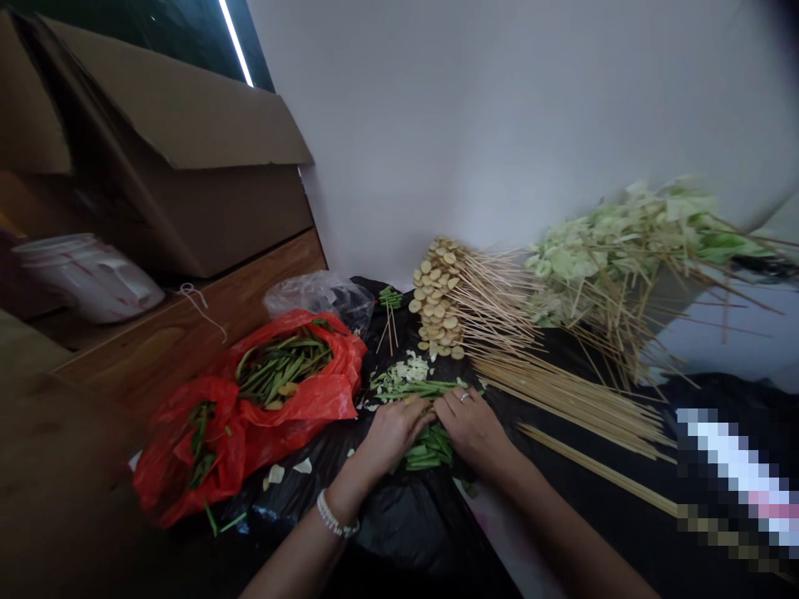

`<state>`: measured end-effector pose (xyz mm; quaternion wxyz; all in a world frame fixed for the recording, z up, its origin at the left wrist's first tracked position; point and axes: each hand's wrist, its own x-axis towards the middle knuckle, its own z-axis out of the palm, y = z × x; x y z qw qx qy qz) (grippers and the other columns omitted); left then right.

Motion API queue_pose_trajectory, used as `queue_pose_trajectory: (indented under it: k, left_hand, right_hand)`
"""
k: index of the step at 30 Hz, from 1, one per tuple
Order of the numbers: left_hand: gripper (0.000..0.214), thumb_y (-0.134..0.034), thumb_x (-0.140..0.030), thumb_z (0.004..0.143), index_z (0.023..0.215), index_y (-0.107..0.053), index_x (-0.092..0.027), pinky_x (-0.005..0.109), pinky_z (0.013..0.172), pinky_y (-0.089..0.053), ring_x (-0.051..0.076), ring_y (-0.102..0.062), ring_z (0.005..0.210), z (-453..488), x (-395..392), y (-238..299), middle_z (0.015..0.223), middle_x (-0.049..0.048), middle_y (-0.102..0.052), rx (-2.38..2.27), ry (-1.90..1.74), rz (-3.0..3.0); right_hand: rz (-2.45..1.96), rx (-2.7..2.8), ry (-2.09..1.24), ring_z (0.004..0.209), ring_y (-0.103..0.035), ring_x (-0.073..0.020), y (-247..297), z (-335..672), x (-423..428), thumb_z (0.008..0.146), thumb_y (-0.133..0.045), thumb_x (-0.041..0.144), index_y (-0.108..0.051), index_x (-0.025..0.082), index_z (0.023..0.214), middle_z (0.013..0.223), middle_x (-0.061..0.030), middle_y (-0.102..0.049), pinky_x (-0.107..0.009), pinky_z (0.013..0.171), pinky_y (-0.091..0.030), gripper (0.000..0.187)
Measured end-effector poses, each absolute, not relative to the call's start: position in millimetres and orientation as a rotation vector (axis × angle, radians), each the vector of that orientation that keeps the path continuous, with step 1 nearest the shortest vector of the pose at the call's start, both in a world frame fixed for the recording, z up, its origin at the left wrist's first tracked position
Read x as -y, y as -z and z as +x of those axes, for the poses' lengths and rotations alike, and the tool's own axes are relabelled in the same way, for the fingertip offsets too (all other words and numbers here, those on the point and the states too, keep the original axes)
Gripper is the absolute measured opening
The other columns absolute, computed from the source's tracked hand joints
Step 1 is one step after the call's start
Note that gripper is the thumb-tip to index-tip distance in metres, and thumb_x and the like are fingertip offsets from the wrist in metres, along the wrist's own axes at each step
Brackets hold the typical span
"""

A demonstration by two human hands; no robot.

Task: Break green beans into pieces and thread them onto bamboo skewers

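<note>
My left hand and my right hand come together at the middle of the black plastic sheet. Both have their fingers curled down around long green stalks, which look like green beans; the fingertips partly hide what is between them. Just below the hands lies a pile of short cut green pieces. Pale chopped vegetable bits are scattered beyond my left hand. Bare bamboo skewers lie in a bundle to the right of my right hand.
A red plastic bag of green stalks sits at left. Skewered potato slices and skewered cabbage are heaped along the wall. Behind are a few skewered green pieces. A cardboard box and a white jar stand upper left.
</note>
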<state>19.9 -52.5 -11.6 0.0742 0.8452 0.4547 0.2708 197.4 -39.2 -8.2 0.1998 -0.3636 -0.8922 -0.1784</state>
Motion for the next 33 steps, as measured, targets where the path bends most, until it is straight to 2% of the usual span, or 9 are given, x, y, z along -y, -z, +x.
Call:
queue_pose_trajectory:
  k: [7,13,17,23,26,30,33]
  left_hand:
    - [0.030,-0.041,-0.033,0.094,0.083,-0.062,-0.016,0.025,0.068,-0.042,0.015,-0.059,0.073,23.5,53.0,3.6,0.075,0.0038,-0.063,-1.221,-1.010,2.105]
    - [0.029,-0.044,-0.035,0.092,0.079,-0.061,-0.015,0.024,0.064,-0.039,0.013,-0.053,0.066,25.7,51.8,8.1,0.068,0.0008,-0.058,-1.192,-1.121,1.907]
    - [0.030,-0.046,-0.038,0.091,0.078,-0.059,-0.015,0.024,0.063,-0.038,0.013,-0.052,0.065,27.4,51.9,9.1,0.067,0.0006,-0.056,-1.170,-1.151,1.803]
    - [0.036,-0.046,-0.046,0.089,0.073,-0.055,-0.015,0.022,0.052,-0.032,0.010,-0.041,0.052,32.4,52.9,6.4,0.056,-0.0028,-0.048,-1.111,-1.160,1.532]
    - [0.037,-0.047,-0.048,0.088,0.072,-0.053,-0.015,0.021,0.047,-0.027,0.008,-0.036,0.048,33.0,53.2,4.7,0.055,-0.0039,-0.046,-1.099,-1.152,1.436]
    - [0.036,-0.046,-0.047,0.089,0.076,-0.053,-0.015,0.020,0.043,-0.024,0.006,-0.033,0.043,32.1,51.6,5.9,0.055,-0.0044,-0.047,-1.043,-1.191,1.335]
    - [0.035,-0.047,-0.048,0.088,0.080,-0.055,-0.014,0.019,0.041,-0.021,0.005,-0.032,0.041,29.3,47.1,6.7,0.056,-0.0045,-0.048,-1.059,-1.289,1.228]
  right_hand:
    - [-1.082,2.370,0.282,0.070,-0.048,-0.0194,14.1,190.9,43.9,0.091,-0.041,0.013,-0.050,0.020,0.076,0.071,-0.0034,-0.054,-0.031,0.066,-0.029,0.019]
    - [-1.132,2.205,0.297,0.067,-0.046,-0.0190,17.7,179.7,48.8,0.094,-0.030,0.014,-0.049,0.020,0.074,0.068,-0.0034,-0.051,-0.031,0.065,-0.029,0.028]
    - [-1.170,2.131,0.291,0.064,-0.047,-0.0182,21.4,173.3,51.6,0.095,-0.030,0.016,-0.049,0.021,0.073,0.066,-0.0027,-0.050,-0.030,0.063,-0.030,0.030]
    - [-1.126,2.062,0.203,0.059,-0.048,-0.0159,16.6,171.7,52.5,0.097,-0.028,0.020,-0.050,0.020,0.072,0.063,-0.0015,-0.051,-0.028,0.060,-0.033,0.033]
    - [-1.085,2.090,0.027,0.067,-0.051,-0.0166,10.7,176.0,51.2,0.097,-0.027,0.021,-0.053,0.019,0.079,0.071,-0.0031,-0.055,-0.028,0.065,-0.037,0.032]
    - [-1.018,2.047,-0.296,0.088,-0.055,-0.0193,5.9,180.6,48.5,0.095,-0.030,0.021,-0.056,0.017,0.102,0.092,-0.0079,-0.061,-0.031,0.078,-0.041,0.027]
    - [-1.001,1.959,-0.578,0.078,-0.058,-0.0171,4.7,182.3,46.1,0.094,-0.034,0.022,-0.058,0.019,0.100,0.084,-0.0050,-0.062,-0.029,0.072,-0.044,0.025]
